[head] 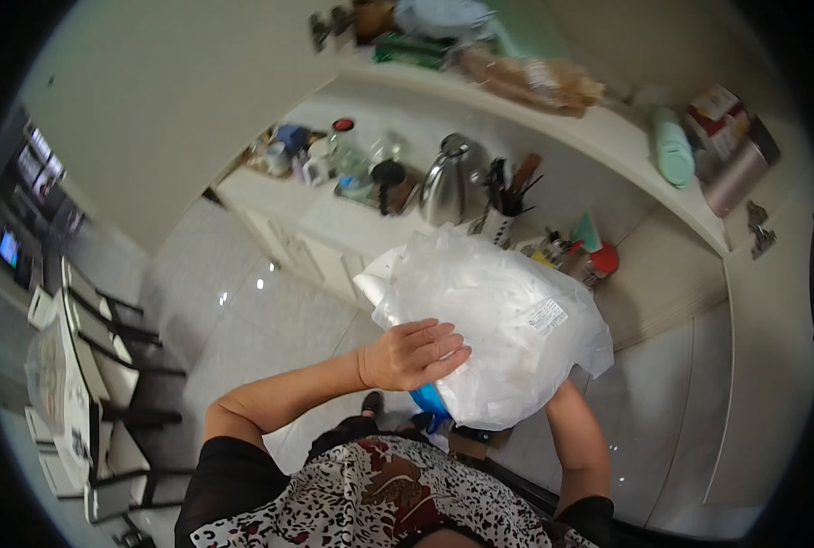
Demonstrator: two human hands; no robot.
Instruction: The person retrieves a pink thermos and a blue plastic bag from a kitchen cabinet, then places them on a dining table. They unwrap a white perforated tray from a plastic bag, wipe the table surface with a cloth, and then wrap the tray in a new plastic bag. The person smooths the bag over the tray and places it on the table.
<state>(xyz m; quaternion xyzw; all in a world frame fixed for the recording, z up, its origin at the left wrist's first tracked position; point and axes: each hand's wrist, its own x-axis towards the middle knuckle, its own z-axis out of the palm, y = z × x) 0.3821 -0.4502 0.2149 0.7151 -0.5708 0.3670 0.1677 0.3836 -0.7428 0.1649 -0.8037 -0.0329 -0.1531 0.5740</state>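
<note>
A bulky translucent white plastic bag (496,329) with a small printed label is held up before my chest. My left hand (417,354) lies on its left side, fingers together and spread flat against the plastic. My right forearm runs up behind the bag's lower right edge; my right hand is hidden by it. A blue plastic piece (429,399) shows beneath the bag, under my left hand. Something smooth and white (374,279) sticks out at the bag's upper left; what it is, I cannot tell.
Behind the bag, a white counter (318,209) holds a steel vacuum jug (444,185), a utensil holder (495,227), glass jars and a red-lidded jar (600,262). Above runs a shelf (626,140) with packages and a mint-green bottle (674,151). A dining table (78,411) with chairs stands at left.
</note>
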